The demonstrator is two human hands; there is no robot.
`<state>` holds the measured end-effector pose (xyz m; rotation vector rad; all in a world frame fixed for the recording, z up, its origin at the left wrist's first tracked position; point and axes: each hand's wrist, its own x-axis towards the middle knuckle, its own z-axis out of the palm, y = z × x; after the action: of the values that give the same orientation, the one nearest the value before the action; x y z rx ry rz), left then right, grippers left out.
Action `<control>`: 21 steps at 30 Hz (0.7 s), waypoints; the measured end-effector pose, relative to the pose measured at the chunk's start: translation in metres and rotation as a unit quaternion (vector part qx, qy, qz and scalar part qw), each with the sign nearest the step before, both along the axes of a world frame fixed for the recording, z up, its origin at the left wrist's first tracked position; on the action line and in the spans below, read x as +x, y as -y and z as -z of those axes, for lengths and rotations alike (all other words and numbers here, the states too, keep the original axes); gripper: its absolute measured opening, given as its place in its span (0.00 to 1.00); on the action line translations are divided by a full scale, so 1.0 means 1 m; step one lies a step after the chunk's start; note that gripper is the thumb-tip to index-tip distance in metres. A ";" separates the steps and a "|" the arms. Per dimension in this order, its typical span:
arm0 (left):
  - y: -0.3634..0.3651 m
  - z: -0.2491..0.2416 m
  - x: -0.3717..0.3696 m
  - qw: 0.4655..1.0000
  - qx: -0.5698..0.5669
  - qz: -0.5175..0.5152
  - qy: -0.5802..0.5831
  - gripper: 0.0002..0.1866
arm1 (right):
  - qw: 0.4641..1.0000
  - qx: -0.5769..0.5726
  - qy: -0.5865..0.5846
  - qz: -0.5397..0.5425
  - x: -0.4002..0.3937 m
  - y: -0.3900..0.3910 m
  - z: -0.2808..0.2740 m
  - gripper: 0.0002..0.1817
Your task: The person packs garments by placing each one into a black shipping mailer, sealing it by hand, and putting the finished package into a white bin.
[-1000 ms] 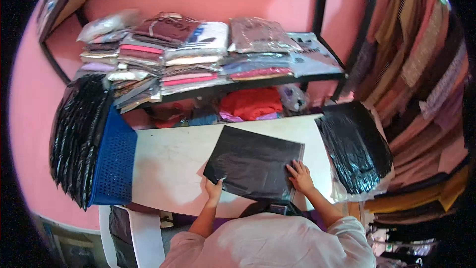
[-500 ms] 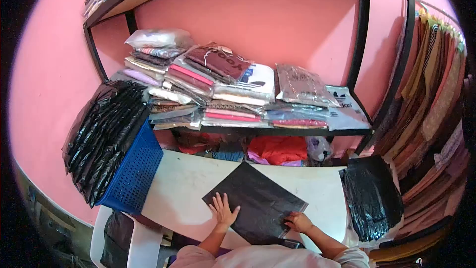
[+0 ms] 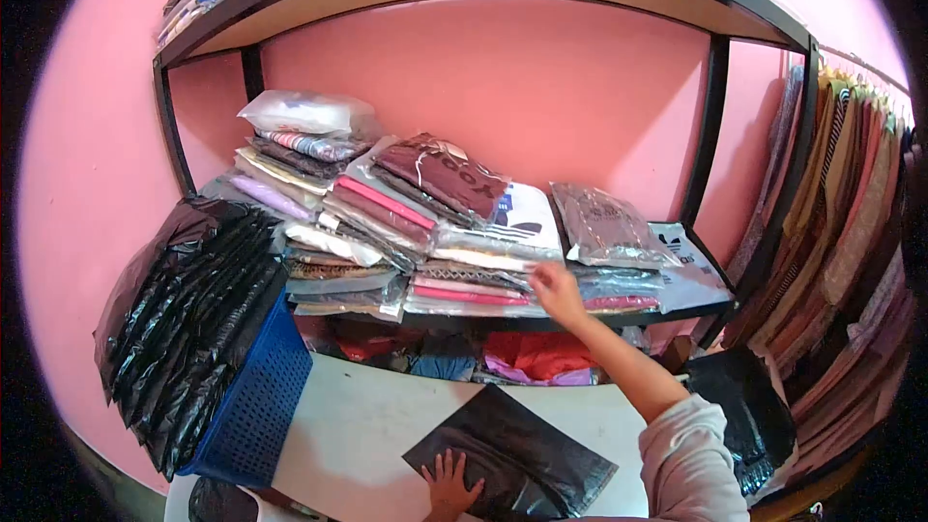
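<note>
On the white table lies a flat black plastic mailing bag (image 3: 512, 459), turned at an angle. My left hand (image 3: 452, 485) rests on its left part, fingers spread and pressing flat. My right hand (image 3: 558, 294) is raised over the table to the front of the shelf, its fingers curled together at the edges of stacked clothes in clear plastic packets (image 3: 483, 280). Whether the fingertips pinch a packet edge is too small to make out. Above that hand sit a white packaged shirt (image 3: 527, 217) and a brownish-grey packaged garment (image 3: 609, 227).
A blue basket (image 3: 253, 401) stuffed with black plastic bags (image 3: 184, 309) stands at the left. Another black plastic pile (image 3: 739, 416) lies at the table's right end. A black-framed shelf (image 3: 715, 135) rises behind the table (image 3: 362, 425). Hanging fabrics (image 3: 831, 232) line the right side.
My right hand has left the lower right edge of the black bag and reached up and forward to the shelf stack. The left hand stays on the bag. The view has tilted upward.
</note>
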<state>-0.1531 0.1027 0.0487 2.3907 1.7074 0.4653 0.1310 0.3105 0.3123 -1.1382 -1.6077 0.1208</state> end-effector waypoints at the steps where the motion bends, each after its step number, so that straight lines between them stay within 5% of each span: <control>1: 0.006 -0.012 0.002 1.000 -0.010 0.005 0.013 0.39 | 0.998 0.007 -0.042 0.037 -0.010 -0.025 -0.015 0.12; 5: 0.009 -0.021 0.003 0.999 -0.006 0.007 0.045 0.41 | 0.975 -0.006 -0.192 0.116 -0.026 -0.134 -0.030 0.14; 7: 0.006 -0.014 0.005 0.998 0.004 0.001 0.062 0.42 | 0.910 -0.202 -0.346 0.106 -0.036 -0.159 -0.048 0.16; 10: 0.005 -0.017 0.006 0.998 -0.007 -0.006 0.064 0.40 | 0.916 -0.258 -0.274 0.137 -0.036 -0.190 -0.050 0.16; 11: 0.005 -0.019 0.006 0.999 -0.010 -0.007 0.053 0.40 | 0.911 -0.216 -0.338 0.095 -0.036 -0.205 -0.040 0.19; 14: 0.005 -0.017 0.006 0.999 -0.010 -0.011 0.048 0.41 | 0.924 -0.199 -0.278 0.172 -0.024 -0.213 -0.034 0.19; 16: 0.004 -0.016 0.006 0.998 -0.012 -0.010 0.055 0.41 | 0.945 -0.170 -0.230 0.160 -0.028 -0.168 -0.060 0.13; 18: 0.006 -0.017 0.005 0.998 -0.016 -0.009 0.062 0.42 | 0.862 -0.187 -0.470 0.017 -0.028 -0.129 -0.076 0.06; 20: 0.004 -0.019 0.004 0.997 -0.028 0.001 0.072 0.42 | 0.765 -0.229 -0.601 -0.038 -0.020 -0.109 -0.080 0.04; 21: 0.004 -0.023 0.006 0.997 -0.032 0.002 0.075 0.42 | 0.766 -0.232 -0.599 -0.034 -0.017 -0.108 -0.077 0.04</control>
<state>-0.1475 0.0983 0.0712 2.2533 1.6269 0.5638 0.1143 0.4188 0.3897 -0.9801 -0.4301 1.1142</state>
